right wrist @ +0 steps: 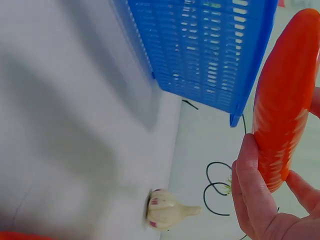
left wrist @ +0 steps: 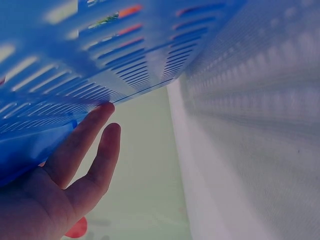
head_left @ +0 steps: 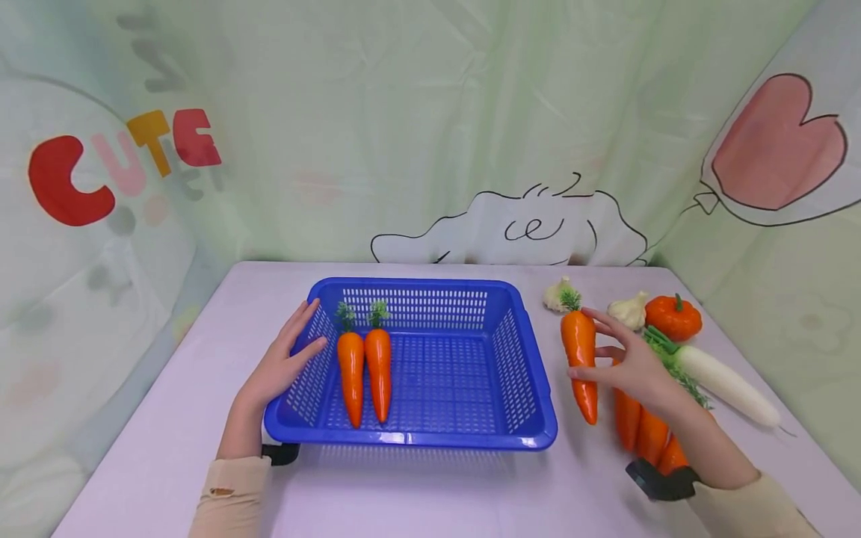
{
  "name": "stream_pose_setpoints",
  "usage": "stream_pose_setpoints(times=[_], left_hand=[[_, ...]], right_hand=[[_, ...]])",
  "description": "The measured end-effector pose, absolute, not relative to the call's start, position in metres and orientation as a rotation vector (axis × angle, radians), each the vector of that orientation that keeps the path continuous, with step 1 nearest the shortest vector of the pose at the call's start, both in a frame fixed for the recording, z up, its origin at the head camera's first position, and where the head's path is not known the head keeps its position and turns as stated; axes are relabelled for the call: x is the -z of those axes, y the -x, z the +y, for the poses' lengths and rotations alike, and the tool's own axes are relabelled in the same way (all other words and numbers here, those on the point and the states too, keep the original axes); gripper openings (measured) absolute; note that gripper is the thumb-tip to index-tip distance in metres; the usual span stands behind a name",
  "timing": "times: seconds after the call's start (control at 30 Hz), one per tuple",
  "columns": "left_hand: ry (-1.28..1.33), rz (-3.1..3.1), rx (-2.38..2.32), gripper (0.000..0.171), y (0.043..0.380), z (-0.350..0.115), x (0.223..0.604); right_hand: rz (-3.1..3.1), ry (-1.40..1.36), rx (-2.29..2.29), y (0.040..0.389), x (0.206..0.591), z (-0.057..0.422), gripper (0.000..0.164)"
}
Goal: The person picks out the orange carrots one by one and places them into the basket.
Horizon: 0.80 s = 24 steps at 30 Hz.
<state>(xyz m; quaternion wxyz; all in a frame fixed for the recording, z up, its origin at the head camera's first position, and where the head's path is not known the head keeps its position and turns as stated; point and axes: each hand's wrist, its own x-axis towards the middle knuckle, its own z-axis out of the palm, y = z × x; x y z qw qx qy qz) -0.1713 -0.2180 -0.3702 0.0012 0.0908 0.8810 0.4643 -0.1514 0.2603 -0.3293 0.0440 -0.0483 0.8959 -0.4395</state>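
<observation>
From where I stand, the work looks partly done: 2 carrots lie inside the blue basket, toward its left side, and a 3rd, the held carrot, is off the table, just right of the basket and not yet in it. What seems left is a pile of orange carrots, at least 3, partly hidden under the right forearm.

The held carrot's long axis runs far to near, its leafy top at the far end and its tip pointing near, leaning slightly right. The 2 in the basket lie side by side much the same way, tips near. How the pile's tips point I cannot tell.

The right hand pinches the held carrot between thumb and fingers. The left hand is loosely spread, resting at the basket's left rim with its fingers fairly straight, not curled around anything.
</observation>
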Motion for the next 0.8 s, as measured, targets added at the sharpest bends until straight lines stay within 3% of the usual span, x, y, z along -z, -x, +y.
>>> stream_pose_setpoints(times=[0.8], left_hand=[[-0.304,2.784,-1.43,0.064,0.171,-0.22,0.371]], right_hand=[[2.684,0.317,1.439,0.16,0.293,0.208,0.088]])
